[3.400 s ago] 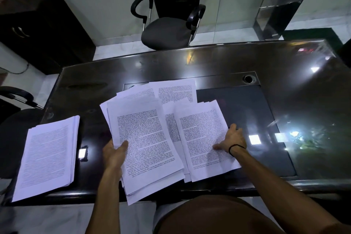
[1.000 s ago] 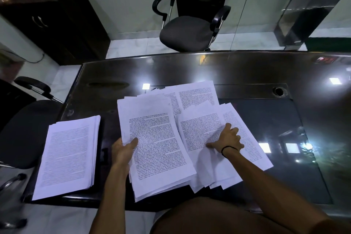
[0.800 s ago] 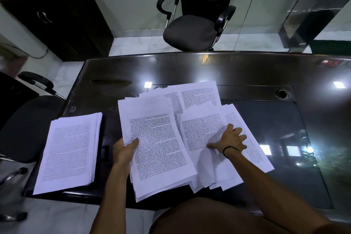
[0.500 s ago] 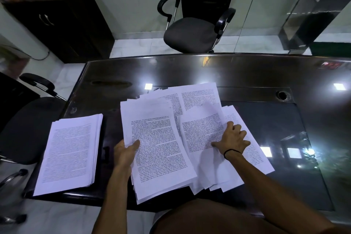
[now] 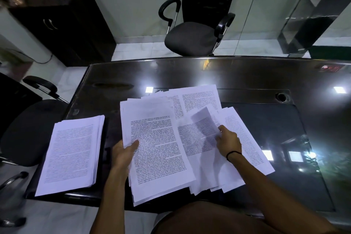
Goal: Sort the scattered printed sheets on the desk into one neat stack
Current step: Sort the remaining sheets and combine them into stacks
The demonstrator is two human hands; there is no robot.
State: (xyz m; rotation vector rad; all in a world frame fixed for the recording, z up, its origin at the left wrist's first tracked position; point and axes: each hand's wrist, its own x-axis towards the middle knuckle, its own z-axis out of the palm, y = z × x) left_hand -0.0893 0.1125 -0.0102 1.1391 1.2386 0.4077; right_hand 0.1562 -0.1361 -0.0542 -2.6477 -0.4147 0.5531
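Printed sheets [image 5: 245,138] lying fanned across the middle of the dark glossy desk [image 5: 209,74], overlapping at odd angles, some running out past the near edge toward the person's lap. A thicker bundle [image 5: 157,150] sitting on the left of that spread; a separate squared pile [image 5: 72,152] lying well apart at the desk's left end.

Handling, as I judge it: plain office paper, light and limp singly, so one sheet is going to sag and flutter if taken by a corner. The desk top is looking slick, so sheets are likely sliding freely under a flat palm, which helps gathering but not squaring. Best hold seems to be a long side edge, thumb above and fingers below, then both hands clapping the bundle's sides. Edges crease easily.

Left hand [image 5: 123,154] gripping the thick bundle at its left edge, thumb lying on top of the printed face, fingers underneath and out of sight.

Right hand [image 5: 228,140] working in the loose spread, fingers curled and pinching the right edge of a single sheet [image 5: 203,127], whose far corner is lifting and curling up off the papers beneath. That sheet is blurred, so whether it is one page or two I cannot tell
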